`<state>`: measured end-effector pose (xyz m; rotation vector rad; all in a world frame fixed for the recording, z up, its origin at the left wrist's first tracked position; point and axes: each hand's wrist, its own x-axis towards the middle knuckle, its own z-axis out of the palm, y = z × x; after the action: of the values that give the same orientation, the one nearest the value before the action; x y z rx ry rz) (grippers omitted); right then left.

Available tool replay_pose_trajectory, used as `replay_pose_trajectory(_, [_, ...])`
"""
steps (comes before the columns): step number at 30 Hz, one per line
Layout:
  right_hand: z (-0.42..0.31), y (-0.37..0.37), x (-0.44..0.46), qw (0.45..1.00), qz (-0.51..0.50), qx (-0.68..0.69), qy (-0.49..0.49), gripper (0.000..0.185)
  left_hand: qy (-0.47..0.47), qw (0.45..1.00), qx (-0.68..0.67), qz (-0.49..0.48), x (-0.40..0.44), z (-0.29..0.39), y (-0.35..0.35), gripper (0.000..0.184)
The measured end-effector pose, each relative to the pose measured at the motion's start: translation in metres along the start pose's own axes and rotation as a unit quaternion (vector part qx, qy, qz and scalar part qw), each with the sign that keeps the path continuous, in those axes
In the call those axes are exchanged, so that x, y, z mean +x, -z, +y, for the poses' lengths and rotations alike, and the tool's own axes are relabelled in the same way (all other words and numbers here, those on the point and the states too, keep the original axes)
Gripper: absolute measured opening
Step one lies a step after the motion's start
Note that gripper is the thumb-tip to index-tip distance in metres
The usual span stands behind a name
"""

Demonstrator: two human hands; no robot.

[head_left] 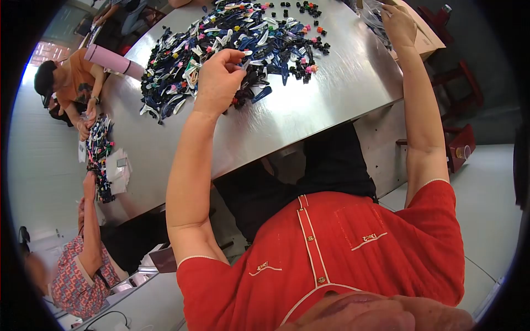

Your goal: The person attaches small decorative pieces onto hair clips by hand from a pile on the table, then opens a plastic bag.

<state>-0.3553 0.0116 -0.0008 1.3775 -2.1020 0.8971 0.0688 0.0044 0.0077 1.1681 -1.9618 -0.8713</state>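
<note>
My left hand is over the near side of a big pile of hair clips on the metal table. Its thumb and fingers curl together in a pinch. A pale piece shows by the fingertips, too small to tell whether it is held. The pile mixes navy, black and white snap clips with small black claw clips. Out to the right, my right hand reaches to an open cardboard box. Its fingers close on a clear plastic bag at the box's near side.
A pink tumbler lies by the pile's left edge. On the left, a person in orange and one in a patterned top handle a smaller clip pile. Red stools stand at right.
</note>
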Motion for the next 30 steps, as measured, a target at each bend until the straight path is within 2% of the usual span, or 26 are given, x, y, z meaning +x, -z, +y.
replay_pose_trajectory(1, [0.004, -0.005, 0.000, 1.000, 0.010, 0.009, 0.013, 0.015, -0.001, 1.000, 0.000, 0.000, 0.000, 0.002, 0.001, 0.026])
replay_pose_trajectory(2, [0.007, -0.008, 0.002, 0.999, 0.021, 0.018, 0.026, 0.015, 0.038, 0.998, -0.043, -0.008, 0.001, 0.004, 0.001, 0.021])
replay_pose_trajectory(3, [-0.004, -0.001, 0.000, 0.994, 0.005, 0.098, 0.040, 0.015, 0.078, 0.993, -0.087, -0.017, 0.003, 0.006, 0.001, 0.017])
replay_pose_trajectory(4, [-0.025, 0.010, -0.005, 0.983, -0.013, 0.177, 0.052, 0.015, 0.078, 0.993, -0.087, -0.019, 0.004, 0.010, -0.001, 0.017])
replay_pose_trajectory(5, [-0.044, 0.020, -0.013, 0.969, -0.032, 0.208, 0.127, 0.014, 0.077, 0.991, -0.110, 0.006, 0.007, 0.016, -0.004, 0.014])
replay_pose_trajectory(6, [-0.073, 0.038, -0.023, 0.946, -0.155, 0.273, 0.080, 0.014, 0.076, 0.988, -0.132, 0.028, 0.008, 0.020, -0.008, 0.014])
replay_pose_trajectory(7, [-0.078, 0.025, -0.029, 0.886, -0.266, 0.353, 0.141, 0.025, 0.074, 0.988, -0.132, 0.024, 0.012, 0.020, -0.013, 0.014])
replay_pose_trajectory(8, [-0.101, 0.028, -0.043, 0.806, -0.318, 0.485, 0.118, 0.025, 0.063, 0.982, -0.176, 0.030, 0.017, 0.021, -0.017, 0.014])
replay_pose_trajectory(9, [-0.124, 0.044, -0.053, 0.805, -0.334, 0.468, 0.148, 0.025, 0.052, 0.973, -0.220, 0.037, 0.020, 0.022, -0.020, 0.015])
replay_pose_trajectory(11, [-0.153, 0.038, -0.074, 0.721, -0.372, 0.581, 0.065, 0.033, 0.043, 0.972, -0.227, 0.051, 0.020, 0.040, -0.028, 0.015])
replay_pose_trajectory(14, [-0.168, 0.029, -0.081, 0.740, -0.358, 0.564, 0.077, 0.029, -0.002, 0.975, -0.223, 0.023, 0.021, 0.053, -0.030, 0.018])
replay_pose_trajectory(16, [-0.172, 0.032, -0.082, 0.642, -0.382, 0.664, -0.014, 0.019, 0.000, 0.975, -0.221, 0.005, 0.021, 0.055, -0.022, 0.019])
replay_pose_trajectory(19, [-0.165, 0.019, -0.087, 0.662, -0.337, 0.669, -0.010, 0.018, 0.023, 0.978, -0.205, -0.010, 0.023, 0.044, -0.013, 0.022])
replay_pose_trajectory(20, [-0.160, 0.015, -0.086, 0.662, -0.336, 0.670, -0.011, 0.018, -0.018, 0.994, -0.109, -0.015, 0.022, 0.032, -0.011, 0.021])
replay_pose_trajectory(21, [-0.156, 0.014, -0.084, 0.685, -0.336, 0.646, -0.033, 0.018, -0.061, 0.998, -0.012, -0.021, 0.021, 0.020, -0.010, 0.020])
replay_pose_trajectory(23, [-0.153, 0.015, -0.083, 0.709, -0.334, 0.619, -0.056, 0.018, -0.041, 0.998, 0.034, -0.047, 0.020, 0.001, -0.014, 0.017])
replay_pose_trajectory(24, [-0.154, 0.019, -0.082, 0.771, -0.323, 0.547, -0.042, 0.017, -0.130, 0.978, 0.161, -0.023, 0.018, -0.003, -0.019, 0.016])
replay_pose_trajectory(25, [-0.155, 0.021, -0.081, 0.826, -0.309, 0.470, -0.027, 0.016, -0.215, 0.934, 0.284, 0.002, 0.018, -0.007, -0.022, 0.015])
replay_pose_trajectory(26, [-0.153, 0.015, -0.082, 0.827, -0.310, 0.468, -0.026, 0.016, -0.177, 0.938, 0.299, -0.012, 0.019, -0.011, -0.025, 0.013])
replay_pose_trajectory(28, [-0.149, 0.000, -0.083, 0.934, -0.152, 0.301, 0.115, 0.016, -0.161, 0.940, 0.301, -0.024, 0.019, -0.005, -0.027, 0.012])
replay_pose_trajectory(30, [-0.142, -0.006, -0.081, 0.928, -0.145, 0.321, 0.120, 0.016, -0.145, 0.941, 0.304, -0.037, 0.019, -0.002, -0.027, 0.010])
